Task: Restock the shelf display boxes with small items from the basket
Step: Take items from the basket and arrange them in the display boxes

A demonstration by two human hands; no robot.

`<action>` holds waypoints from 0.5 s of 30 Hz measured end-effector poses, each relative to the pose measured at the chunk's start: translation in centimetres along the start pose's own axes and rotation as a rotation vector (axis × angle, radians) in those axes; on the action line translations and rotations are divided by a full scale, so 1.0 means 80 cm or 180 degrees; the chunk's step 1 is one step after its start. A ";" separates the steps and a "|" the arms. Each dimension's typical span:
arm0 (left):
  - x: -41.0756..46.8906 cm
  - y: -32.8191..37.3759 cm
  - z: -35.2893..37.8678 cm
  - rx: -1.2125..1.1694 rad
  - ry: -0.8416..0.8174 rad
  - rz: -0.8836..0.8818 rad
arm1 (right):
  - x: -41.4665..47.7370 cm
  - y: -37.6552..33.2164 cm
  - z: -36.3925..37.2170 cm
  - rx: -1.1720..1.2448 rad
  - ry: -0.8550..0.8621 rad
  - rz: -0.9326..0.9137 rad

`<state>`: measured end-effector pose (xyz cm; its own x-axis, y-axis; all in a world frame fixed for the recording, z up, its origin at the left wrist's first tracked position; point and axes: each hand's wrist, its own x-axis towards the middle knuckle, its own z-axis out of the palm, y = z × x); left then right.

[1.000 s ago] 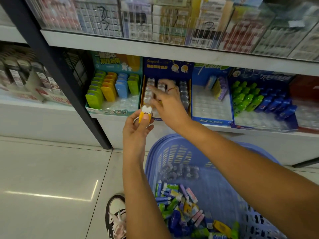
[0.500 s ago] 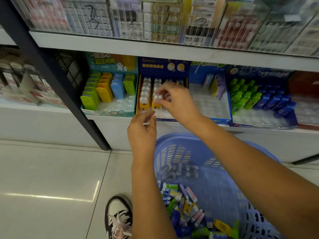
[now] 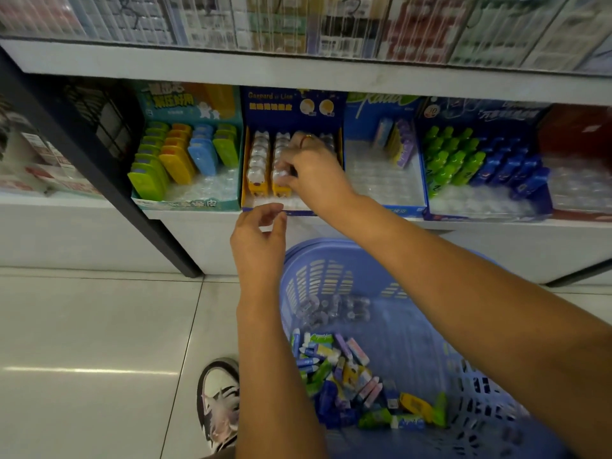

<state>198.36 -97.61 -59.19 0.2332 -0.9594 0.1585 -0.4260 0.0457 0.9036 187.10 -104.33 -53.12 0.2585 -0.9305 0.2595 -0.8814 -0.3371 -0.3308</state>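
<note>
1. Target: small yellow-and-clear plastic item [image 3: 280, 187], at the front of the second column from the left in the dark blue cardboard display box [image 3: 293, 102].
2. right hand [image 3: 314, 175]: fingers curled onto that item, pinching its clear top.
3. left hand [image 3: 258, 240]: just below the box's front edge, loosely curled, nothing visible in it.
4. lilac slatted plastic basket [image 3: 334, 256]: on the floor below the shelf edge, holding mixed small items.

glossy pale floor tiles [image 3: 92, 342], slotted blue plastic basket [image 3: 331, 276], printed cardboard display box [image 3: 291, 104] w/ clear shiny plastic tray [image 3: 381, 183], white matt shelf [image 3: 298, 77].
</note>
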 end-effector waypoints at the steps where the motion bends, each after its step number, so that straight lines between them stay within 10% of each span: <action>1: -0.001 0.004 -0.003 0.0028 -0.0038 0.0027 | -0.007 -0.001 -0.005 0.0082 -0.0040 -0.0014; 7: -0.009 0.030 0.008 0.0219 -0.1171 -0.0094 | -0.125 0.034 -0.022 0.0574 -0.0063 0.0535; 15: -0.101 -0.057 0.115 0.1709 -0.3556 -0.0582 | -0.284 0.124 0.103 0.0553 -0.2549 0.1904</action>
<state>190.34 -92.63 -68.23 -0.4297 -0.6631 -0.6130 -0.8289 0.0203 0.5591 175.76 -87.67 -69.79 0.0387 -0.7543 -0.6554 -0.8999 0.2588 -0.3510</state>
